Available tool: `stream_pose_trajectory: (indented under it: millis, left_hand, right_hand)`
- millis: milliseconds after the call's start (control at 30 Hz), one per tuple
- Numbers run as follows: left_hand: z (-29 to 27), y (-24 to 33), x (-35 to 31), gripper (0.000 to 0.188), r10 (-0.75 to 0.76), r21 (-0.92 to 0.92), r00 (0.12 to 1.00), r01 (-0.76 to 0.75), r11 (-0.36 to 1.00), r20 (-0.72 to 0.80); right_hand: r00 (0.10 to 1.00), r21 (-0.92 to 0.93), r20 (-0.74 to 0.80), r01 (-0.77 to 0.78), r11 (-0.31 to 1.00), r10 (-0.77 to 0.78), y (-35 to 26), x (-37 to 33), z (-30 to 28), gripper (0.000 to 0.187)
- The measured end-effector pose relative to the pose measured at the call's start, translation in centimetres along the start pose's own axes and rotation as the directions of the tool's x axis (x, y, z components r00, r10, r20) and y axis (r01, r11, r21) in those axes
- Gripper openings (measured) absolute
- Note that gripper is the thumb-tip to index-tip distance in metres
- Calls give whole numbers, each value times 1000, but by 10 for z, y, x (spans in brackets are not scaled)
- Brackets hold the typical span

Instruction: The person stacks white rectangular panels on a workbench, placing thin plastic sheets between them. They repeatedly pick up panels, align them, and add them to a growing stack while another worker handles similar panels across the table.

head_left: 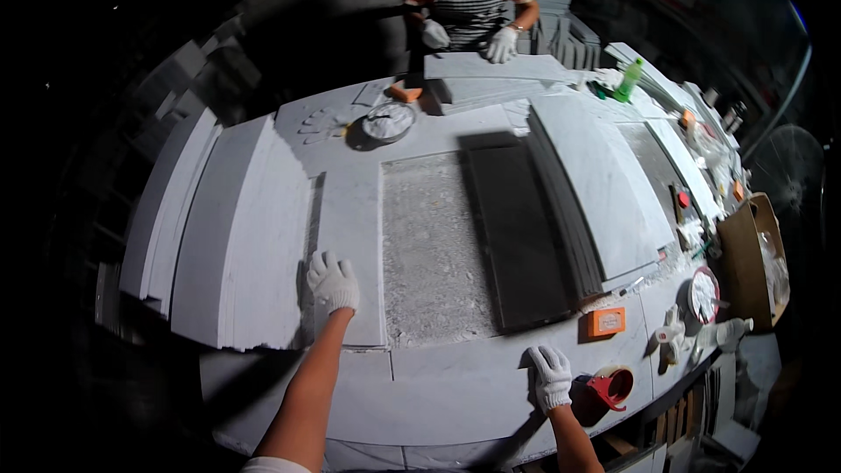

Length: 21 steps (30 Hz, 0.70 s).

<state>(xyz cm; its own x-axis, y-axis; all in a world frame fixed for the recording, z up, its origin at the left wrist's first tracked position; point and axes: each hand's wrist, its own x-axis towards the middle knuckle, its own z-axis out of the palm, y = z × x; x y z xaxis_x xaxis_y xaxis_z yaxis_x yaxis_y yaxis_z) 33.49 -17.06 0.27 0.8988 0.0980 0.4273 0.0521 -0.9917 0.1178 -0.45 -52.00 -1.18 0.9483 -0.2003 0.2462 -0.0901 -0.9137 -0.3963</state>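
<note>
My left hand (333, 284), in a white knit glove, lies with its fingers spread on a long pale marble-like slab (350, 210). Just right of that slab is a rough, dust-strewn grey surface (434, 245). My right hand (551, 377), also gloved, rests on the white tabletop (464, 394) with fingers stretched out and nothing visible in them. Close to it are an orange box (606, 322) and a red tape dispenser (611, 387). A dark grey slab or shaded surface (517, 236) extends along the right side of the rough area.
Stacked white slabs stand on the left (232, 236) and right (600, 184). Across the table, a person (469, 4) in a striped apron has gloved hands at another slab stack (491, 70). A bowl of white material (388, 123), green bottle (628, 81) and cardboard box (745, 258) are around.
</note>
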Motion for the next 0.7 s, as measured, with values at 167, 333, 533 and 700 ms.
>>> stream_pose_trajectory:
  millis: [167,333,533,700]
  left_hand:
    - [6,-3,9,29,-64,-3,997,64,998,-35]
    - [13,-17,17,35,-186,-56,972,195,979,144]
    - [2,-19,23,36,-200,-64,959,217,974,202]
    - [-3,-8,26,45,-227,5,923,237,971,310]
  right_hand:
    - [1000,7,-29,-6,1000,6,7,-6,8,43]
    - [1000,17,-5,-5,1000,5,4,-2,8,44]
    - [1000,-3,19,4,1000,-4,7,-3,12,48]
    - [998,-19,45,-42,999,43,11,-15,13,48]
